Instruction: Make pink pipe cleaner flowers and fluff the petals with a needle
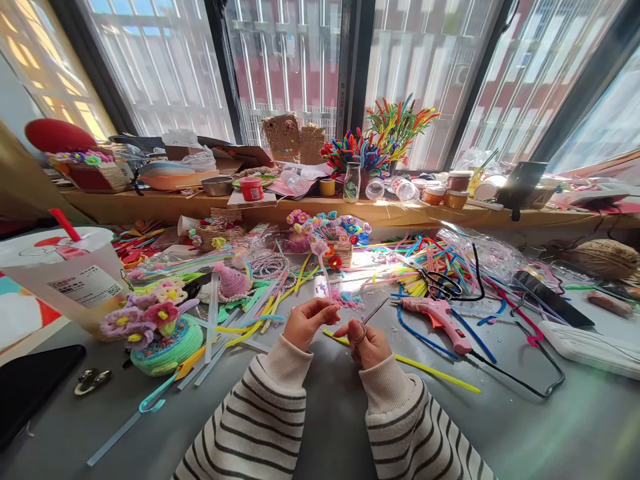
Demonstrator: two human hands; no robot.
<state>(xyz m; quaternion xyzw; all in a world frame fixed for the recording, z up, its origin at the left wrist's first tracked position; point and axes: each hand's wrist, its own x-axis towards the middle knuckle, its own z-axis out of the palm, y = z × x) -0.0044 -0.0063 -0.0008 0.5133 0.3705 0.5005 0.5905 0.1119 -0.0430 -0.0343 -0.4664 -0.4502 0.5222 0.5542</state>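
Note:
My left hand [311, 323] is closed in a pinch, thumb against fingers. Just behind its fingertips rises the pale fuzzy stem [325, 270] of a light pink flower [320, 247]; whether the pinch holds that stem I cannot tell. A slim, pointed metal tool [376, 311] sticks up from my right hand [369, 342], which is closed around its lower part. Its handle is hidden by the fingers. Beyond both hands lie pink and blue fuzzy scraps [349, 300]. One yellow pipe cleaner [437, 375] runs across the table under my right hand.
To the right are a pink glue gun [440, 320] with its cord, black-handled scissors [440, 283] and many pipe cleaners. Clear glue sticks [213, 313], a flower-topped green pot [167, 347], a drink cup [65, 273] and a dark phone [40, 387] stand or lie left.

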